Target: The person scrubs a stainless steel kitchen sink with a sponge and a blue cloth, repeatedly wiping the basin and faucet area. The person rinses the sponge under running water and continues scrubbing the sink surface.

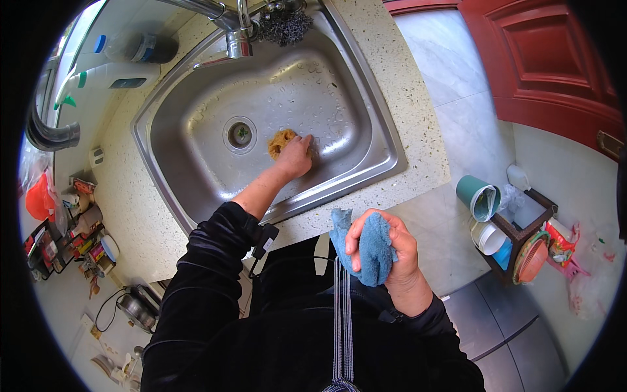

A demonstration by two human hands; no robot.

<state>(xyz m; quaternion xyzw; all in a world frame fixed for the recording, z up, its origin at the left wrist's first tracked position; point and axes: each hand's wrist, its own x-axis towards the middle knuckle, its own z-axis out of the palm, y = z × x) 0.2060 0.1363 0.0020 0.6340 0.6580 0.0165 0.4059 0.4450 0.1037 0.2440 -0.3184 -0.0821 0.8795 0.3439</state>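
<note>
My left hand (295, 156) reaches down into the stainless steel sink (235, 181), at the lower right edge of a yellow-brown sponge (280, 142) on the basin floor. Its fingers touch or nearly touch the sponge; whether they grip it I cannot tell. Left of the sponge is the drain (240, 133), with a bit of green scrap in it. My right hand (404, 245) is closed around a bunched blue cloth (376, 250), held before my body near the counter's front edge. Water drops dot the basin.
A chrome faucet (239, 44) and a dark mesh scourer (285, 25) are at the sink's back rim. Bottles (142, 48) stand at the upper left, packed racks (63, 240) at the left. A green bin (477, 196) and a dark rack (519, 240) are at the right, below a red door (548, 63).
</note>
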